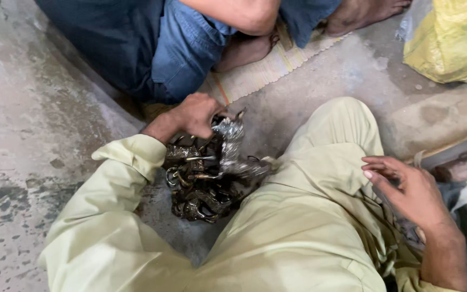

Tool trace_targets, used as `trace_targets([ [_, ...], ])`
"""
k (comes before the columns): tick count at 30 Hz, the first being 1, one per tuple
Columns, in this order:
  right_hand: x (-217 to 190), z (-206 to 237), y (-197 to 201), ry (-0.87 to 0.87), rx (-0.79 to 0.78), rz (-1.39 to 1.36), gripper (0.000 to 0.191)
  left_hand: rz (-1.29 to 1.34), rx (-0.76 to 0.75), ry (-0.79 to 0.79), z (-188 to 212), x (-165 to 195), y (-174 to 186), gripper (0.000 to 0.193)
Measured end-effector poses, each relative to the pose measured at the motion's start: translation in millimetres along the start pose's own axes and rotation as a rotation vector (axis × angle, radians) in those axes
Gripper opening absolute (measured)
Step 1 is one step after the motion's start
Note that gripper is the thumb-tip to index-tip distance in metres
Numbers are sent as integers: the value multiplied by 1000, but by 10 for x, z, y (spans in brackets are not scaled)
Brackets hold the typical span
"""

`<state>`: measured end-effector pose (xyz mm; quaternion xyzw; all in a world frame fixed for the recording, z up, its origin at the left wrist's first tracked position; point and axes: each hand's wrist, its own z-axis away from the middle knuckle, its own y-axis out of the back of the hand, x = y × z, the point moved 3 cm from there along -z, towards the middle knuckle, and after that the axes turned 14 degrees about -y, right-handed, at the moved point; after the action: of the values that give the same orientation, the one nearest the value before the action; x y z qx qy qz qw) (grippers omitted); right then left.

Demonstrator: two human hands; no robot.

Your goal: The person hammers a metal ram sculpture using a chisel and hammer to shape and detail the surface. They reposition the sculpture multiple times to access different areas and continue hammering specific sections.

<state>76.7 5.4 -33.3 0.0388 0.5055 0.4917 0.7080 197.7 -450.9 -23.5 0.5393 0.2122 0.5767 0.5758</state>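
A second person in dark blue trousers [158, 43] is sitting cross-legged just beyond the left hand [193, 114], bare feet resting on a pale striped woven mat [266, 70]. A crumpled yellow plastic sack [452, 40] is lying well beyond the right hand [406, 189], on the stained grey concrete floor [22, 135].

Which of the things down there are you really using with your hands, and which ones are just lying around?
In use:
- left hand, reaching into the pile
- pile of dark metal pieces on the floor
- shiny silvery piece at the fingers

Just lying about:
- yellow sack
- striped mat under another person's feet
- right hand, open beside the knee, holding nothing
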Motion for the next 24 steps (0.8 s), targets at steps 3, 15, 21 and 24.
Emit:
trace_targets([
  [3,206,-101,-49,-7,-1,-48,34,-142,-308,63,111,-55,-387,53],
  [15,479,-173,-96,8,57,-115,30,-105,-748,-102,621,385,-1745,51],
  [21,445,-138,-125,27,61,-149,30,-358,-826,-166,856,408,-2094,31],
  [24,473,-134,-146,9,73,-146,30,-409,-692,-204,944,370,-2205,27],
])
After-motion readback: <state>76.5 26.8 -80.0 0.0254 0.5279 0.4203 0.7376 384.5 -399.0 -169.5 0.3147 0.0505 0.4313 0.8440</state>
